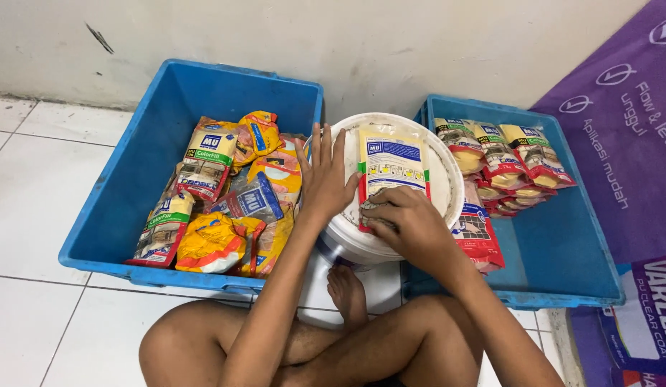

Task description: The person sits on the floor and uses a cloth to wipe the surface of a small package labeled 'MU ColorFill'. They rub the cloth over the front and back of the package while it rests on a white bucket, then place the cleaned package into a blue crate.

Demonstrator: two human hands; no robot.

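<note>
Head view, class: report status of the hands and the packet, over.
Left hand flat on white bucket lid, steadying. Right hand pressing packet at its lower end. Blue bins either side; nothing obstructing.

Bucket between two crates, pouch on its lid, heaped packets in left crate, stacked packets along right crate's far edge

Left hand splayed flat; right hand curled

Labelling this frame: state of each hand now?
Left hand: open, flat on the white bucket lid.
Right hand: closed on the pouch.
</note>
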